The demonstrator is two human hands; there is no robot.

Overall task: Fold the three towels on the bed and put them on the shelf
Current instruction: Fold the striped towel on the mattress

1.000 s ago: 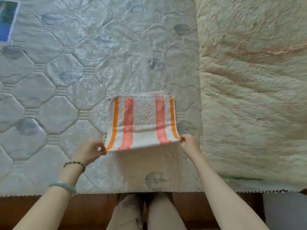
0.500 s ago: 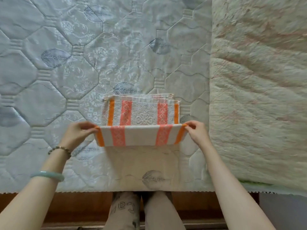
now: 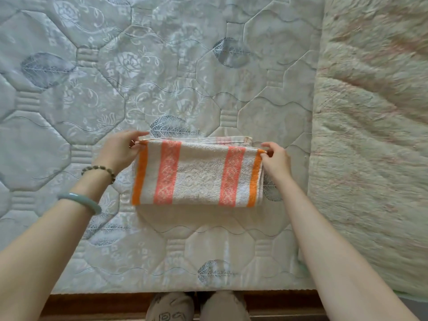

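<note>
A white towel with orange and coral stripes [image 3: 199, 173] lies folded into a compact rectangle on the quilted mattress [image 3: 162, 77]. My left hand [image 3: 120, 150] pinches the towel's far left corner. My right hand [image 3: 275, 159] pinches its far right corner. Both corners sit down against the folded layers beneath, whose back edge peeks out just beyond. No other towel and no shelf are in view.
A thick cream blanket [image 3: 375, 140] covers the right side of the bed. The mattress's near edge and a wooden bed frame [image 3: 92, 304] run along the bottom, with my knees [image 3: 199, 306] below it.
Both hands carried the towel's near edge up and over to the far edge, folding it in half. The view also shifted closer over the bed.
</note>
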